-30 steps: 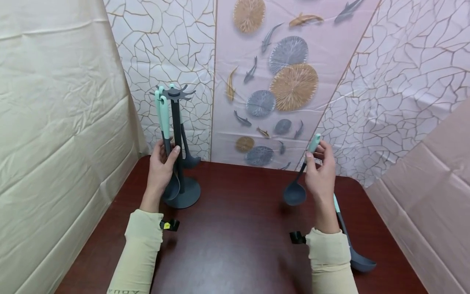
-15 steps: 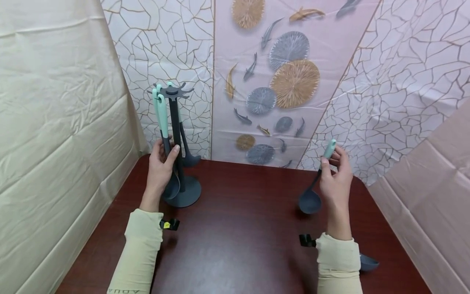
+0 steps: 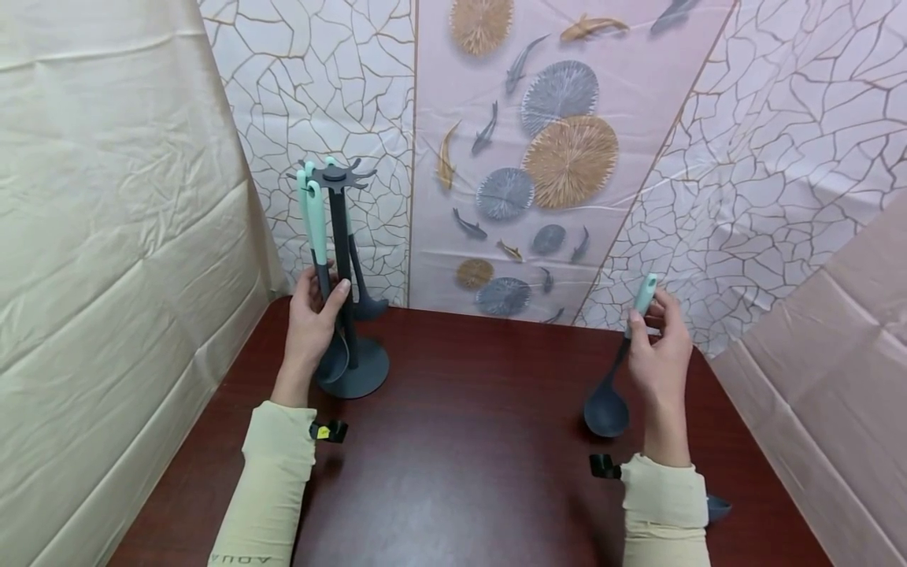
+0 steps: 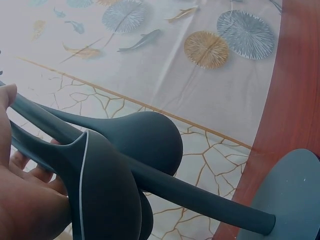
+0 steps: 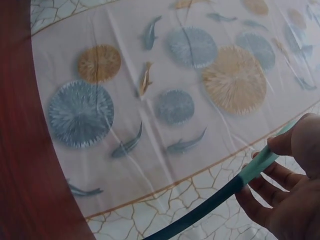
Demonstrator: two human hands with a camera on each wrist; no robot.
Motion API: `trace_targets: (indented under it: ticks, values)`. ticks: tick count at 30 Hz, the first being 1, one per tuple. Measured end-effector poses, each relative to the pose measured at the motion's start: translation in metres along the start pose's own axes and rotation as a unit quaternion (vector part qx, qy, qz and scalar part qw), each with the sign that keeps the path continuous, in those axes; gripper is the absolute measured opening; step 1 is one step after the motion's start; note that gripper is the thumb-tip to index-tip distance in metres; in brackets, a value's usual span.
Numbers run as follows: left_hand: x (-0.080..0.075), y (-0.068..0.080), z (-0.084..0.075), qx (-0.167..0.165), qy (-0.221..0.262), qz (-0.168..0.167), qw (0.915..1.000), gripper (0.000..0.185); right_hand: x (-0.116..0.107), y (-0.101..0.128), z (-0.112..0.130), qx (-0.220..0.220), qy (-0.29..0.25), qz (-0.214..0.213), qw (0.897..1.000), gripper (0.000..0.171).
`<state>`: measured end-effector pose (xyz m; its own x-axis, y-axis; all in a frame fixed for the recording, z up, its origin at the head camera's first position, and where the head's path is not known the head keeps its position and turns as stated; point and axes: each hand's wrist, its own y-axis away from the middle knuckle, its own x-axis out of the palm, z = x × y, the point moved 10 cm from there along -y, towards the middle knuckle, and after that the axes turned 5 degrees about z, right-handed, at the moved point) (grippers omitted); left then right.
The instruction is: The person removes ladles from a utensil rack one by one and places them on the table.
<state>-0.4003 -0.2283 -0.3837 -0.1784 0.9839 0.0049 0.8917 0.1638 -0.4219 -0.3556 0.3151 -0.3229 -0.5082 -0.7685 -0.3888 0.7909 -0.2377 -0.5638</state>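
Note:
My left hand (image 3: 320, 298) grips the dark pole of a grey utensil stand (image 3: 352, 370) together with a hanging mint-handled utensil (image 3: 314, 220). In the left wrist view the left hand (image 4: 25, 200) sits beside the pole (image 4: 190, 192) and two dark spoon heads (image 4: 105, 195). My right hand (image 3: 643, 313) pinches the mint top of a grey ladle (image 3: 606, 411), which hangs tilted with its bowl low over the table; I cannot tell if it touches. The right wrist view shows the right hand's fingers (image 5: 285, 185) around the ladle handle (image 5: 225, 192).
A dark red table (image 3: 453, 472) sits in a corner of patterned and cream sheets. Another grey ladle (image 3: 717, 508) lies on the table, mostly hidden behind my right sleeve. One more ladle (image 3: 368, 305) hangs at the back of the stand.
My right hand has carried the ladle to the right and lower, so its bowl is now near the table. The left hand has stayed on the stand.

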Motion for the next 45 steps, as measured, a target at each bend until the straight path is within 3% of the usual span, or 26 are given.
trace_targets:
  ticks: [18, 24, 33, 45]
  values:
    - [0.003, -0.005, -0.003, 0.001, 0.007, 0.009, 0.9999, 0.056, -0.004, -0.005, -0.015, 0.009, 0.108, 0.034, 0.993, 0.043]
    - [0.004, -0.003, -0.002, -0.003, 0.008, 0.009, 0.9999, 0.055, 0.001, -0.007, -0.017, -0.019, 0.134, 0.042, 0.99, 0.043]
    - [0.001, -0.001, -0.003, -0.001, 0.009, 0.008, 0.9999, 0.054, 0.016, -0.015, -0.023, -0.051, 0.17, 0.106, 0.978, 0.039]
    - [0.001, 0.0, 0.0, -0.006, 0.009, 0.006, 0.9999, 0.053, 0.026, -0.029, -0.047, -0.012, 0.202, 0.19, 0.961, 0.045]
